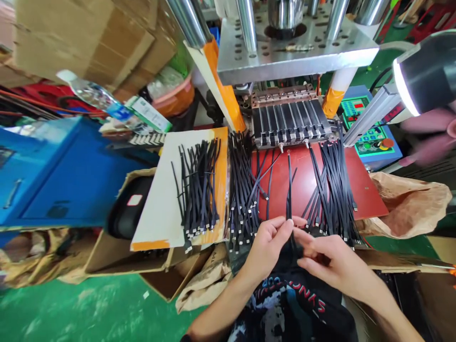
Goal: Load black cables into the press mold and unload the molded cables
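Between the thumb and fingers of my left hand (pixel 269 244) a flat black cable (pixel 289 190) is pinched, its upper end pointing at the press mould. My right hand (pixel 329 261) is beside it, fingers curled around the cable's lower part; these fingertips are slightly blurred. Behind my hands a red board (pixel 274 180) bears a bundle of black cables with metal plugs (pixel 337 185) on the right and another cable bundle (pixel 242 185) on the left. The black-and-metal mould (pixel 290 123) sits at the board's far edge, with a few cable ends near it.
A white board (pixel 156 190) at left carries tied black cables (pixel 199 185). Above the mould hangs a thick steel plate (pixel 295 66). A lamp (pixel 423 71), a control box (pixel 370 123) and a blurred pink fan (pixel 431 133) stand right. Cardboard boxes (pixel 124 251) sit lower left.
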`<action>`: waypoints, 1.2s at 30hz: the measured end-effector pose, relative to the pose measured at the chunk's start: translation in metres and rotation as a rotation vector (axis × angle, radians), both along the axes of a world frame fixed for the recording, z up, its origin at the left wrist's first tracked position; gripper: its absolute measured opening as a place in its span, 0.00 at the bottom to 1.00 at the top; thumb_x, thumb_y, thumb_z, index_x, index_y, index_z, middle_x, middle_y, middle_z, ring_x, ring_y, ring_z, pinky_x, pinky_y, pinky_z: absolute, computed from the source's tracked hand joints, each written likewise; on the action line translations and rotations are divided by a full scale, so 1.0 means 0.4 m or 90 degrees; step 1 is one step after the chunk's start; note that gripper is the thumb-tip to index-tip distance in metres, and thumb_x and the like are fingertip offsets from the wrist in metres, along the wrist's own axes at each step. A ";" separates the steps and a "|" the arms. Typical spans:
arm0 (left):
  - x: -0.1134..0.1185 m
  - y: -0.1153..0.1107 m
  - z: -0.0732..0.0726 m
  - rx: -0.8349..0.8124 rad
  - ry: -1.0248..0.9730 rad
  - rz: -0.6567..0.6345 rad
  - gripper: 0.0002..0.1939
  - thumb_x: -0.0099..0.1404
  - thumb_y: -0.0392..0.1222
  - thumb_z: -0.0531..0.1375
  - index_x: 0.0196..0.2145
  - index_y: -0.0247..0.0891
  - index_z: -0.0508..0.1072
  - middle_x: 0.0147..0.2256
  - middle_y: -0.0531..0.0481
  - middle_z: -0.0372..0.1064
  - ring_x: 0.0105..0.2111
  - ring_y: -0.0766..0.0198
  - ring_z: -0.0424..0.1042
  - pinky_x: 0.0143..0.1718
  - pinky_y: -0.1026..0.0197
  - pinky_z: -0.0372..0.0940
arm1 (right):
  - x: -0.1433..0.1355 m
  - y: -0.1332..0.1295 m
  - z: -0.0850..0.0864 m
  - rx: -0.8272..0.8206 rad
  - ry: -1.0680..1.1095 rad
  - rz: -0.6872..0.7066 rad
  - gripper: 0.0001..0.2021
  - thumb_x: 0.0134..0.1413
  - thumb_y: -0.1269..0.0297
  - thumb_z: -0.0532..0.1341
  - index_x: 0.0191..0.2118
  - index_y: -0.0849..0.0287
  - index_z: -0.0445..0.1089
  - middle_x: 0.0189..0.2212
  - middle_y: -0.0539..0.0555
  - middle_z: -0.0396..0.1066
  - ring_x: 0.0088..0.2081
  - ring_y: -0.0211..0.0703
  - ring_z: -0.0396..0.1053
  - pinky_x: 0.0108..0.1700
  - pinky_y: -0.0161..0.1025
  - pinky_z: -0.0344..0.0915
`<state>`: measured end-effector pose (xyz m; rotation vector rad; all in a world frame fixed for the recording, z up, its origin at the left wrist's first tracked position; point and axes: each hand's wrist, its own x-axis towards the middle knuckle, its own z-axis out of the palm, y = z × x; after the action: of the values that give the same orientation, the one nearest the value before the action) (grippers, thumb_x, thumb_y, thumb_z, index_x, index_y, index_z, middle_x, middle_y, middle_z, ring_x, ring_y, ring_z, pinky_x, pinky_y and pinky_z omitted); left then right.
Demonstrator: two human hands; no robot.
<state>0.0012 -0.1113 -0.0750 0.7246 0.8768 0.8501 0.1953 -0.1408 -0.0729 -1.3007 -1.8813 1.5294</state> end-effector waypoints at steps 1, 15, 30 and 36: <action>-0.006 -0.011 0.007 0.023 0.016 -0.025 0.21 0.75 0.56 0.61 0.45 0.32 0.79 0.35 0.40 0.85 0.32 0.57 0.83 0.42 0.57 0.75 | 0.006 0.014 0.004 -0.043 0.030 0.002 0.15 0.63 0.56 0.68 0.29 0.59 0.70 0.23 0.45 0.64 0.26 0.34 0.60 0.29 0.33 0.55; -0.085 0.080 0.061 0.273 0.246 0.014 0.23 0.73 0.51 0.64 0.62 0.41 0.74 0.55 0.42 0.77 0.51 0.56 0.77 0.56 0.56 0.69 | -0.102 0.077 -0.011 0.207 0.123 -0.182 0.19 0.73 0.61 0.59 0.27 0.58 0.69 0.24 0.47 0.60 0.26 0.36 0.58 0.30 0.36 0.56; -0.082 0.137 0.136 0.423 0.352 -0.028 0.08 0.73 0.43 0.65 0.40 0.40 0.84 0.37 0.50 0.82 0.37 0.63 0.77 0.43 0.63 0.68 | -0.067 0.077 -0.080 0.341 0.157 -0.264 0.16 0.70 0.70 0.61 0.57 0.52 0.78 0.36 0.53 0.76 0.29 0.39 0.73 0.31 0.36 0.70; -0.091 0.145 0.137 0.382 0.277 -0.035 0.09 0.72 0.43 0.65 0.41 0.41 0.87 0.38 0.46 0.82 0.36 0.61 0.78 0.42 0.61 0.71 | -0.077 0.098 -0.066 0.333 0.191 -0.281 0.09 0.67 0.66 0.66 0.48 0.53 0.83 0.31 0.52 0.74 0.27 0.39 0.69 0.26 0.36 0.65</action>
<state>-0.0351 -0.0535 -0.0201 1.4918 0.9849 0.9304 0.1645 -0.1015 -0.0993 -1.0732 -1.5270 0.8705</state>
